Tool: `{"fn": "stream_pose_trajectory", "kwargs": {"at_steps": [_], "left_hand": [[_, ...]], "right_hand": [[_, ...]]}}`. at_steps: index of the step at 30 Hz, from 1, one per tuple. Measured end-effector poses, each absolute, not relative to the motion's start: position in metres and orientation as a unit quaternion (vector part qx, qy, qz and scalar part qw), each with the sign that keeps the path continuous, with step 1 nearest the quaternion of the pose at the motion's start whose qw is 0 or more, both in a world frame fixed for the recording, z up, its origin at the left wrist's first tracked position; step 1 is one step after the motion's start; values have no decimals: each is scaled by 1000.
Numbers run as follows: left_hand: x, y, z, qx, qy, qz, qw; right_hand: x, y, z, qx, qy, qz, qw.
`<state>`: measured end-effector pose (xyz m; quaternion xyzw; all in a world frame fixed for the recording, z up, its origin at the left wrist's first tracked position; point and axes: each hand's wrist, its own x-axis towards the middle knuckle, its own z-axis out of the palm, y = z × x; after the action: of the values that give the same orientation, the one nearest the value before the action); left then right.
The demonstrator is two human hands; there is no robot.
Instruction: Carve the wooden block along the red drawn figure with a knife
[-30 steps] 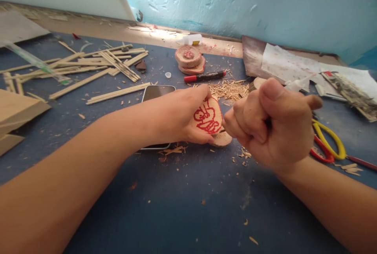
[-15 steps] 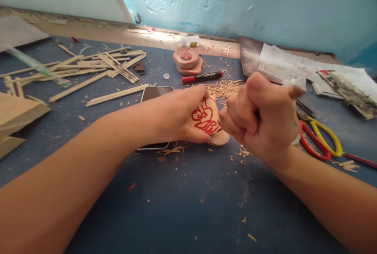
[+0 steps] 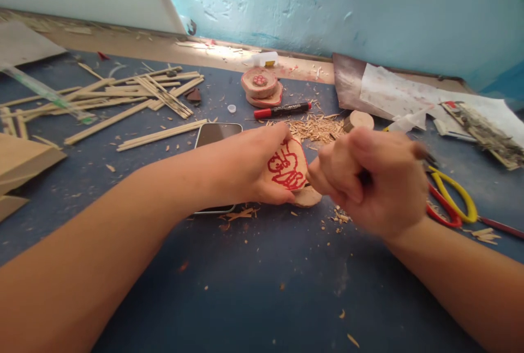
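Note:
My left hand is closed around the edge of a wood slice bearing a red marker drawing. Below it lies a second pale wood slice, partly covered. My right hand makes a fist at the slice's right edge, around a slim tool; only a thin dark tip near the wood and a brown end behind the fist show, so its kind is hidden. A phone lies partly under my left forearm. Beyond my hands are a red and black marker and a heap of wood shavings.
Two stacked wood slices stand behind the marker, near a small white bottle. Wooden sticks spread across the left. Pliers with red and yellow handles lie right, and a round wood piece sits behind my right hand.
My right fist has shifted slightly right and down, uncovering the round wood piece behind it. My left hand keeps its hold on the drawn slice.

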<state>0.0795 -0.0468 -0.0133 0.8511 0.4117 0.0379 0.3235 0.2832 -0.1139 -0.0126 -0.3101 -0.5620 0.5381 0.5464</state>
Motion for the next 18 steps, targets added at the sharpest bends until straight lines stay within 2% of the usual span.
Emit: {"fn": "stream_pose_trajectory", "kwargs": {"at_steps": [4, 12, 18], "left_hand": [[80, -47, -13, 853, 418, 33, 309], [77, -46, -17, 852, 402, 50, 332], [77, -46, -14, 854, 411, 34, 317]], "right_hand": [[289, -120, 8, -338, -584, 527, 516], [275, -109, -17, -258, -560, 569, 544], [282, -112, -1, -307, -561, 559, 528]]}}
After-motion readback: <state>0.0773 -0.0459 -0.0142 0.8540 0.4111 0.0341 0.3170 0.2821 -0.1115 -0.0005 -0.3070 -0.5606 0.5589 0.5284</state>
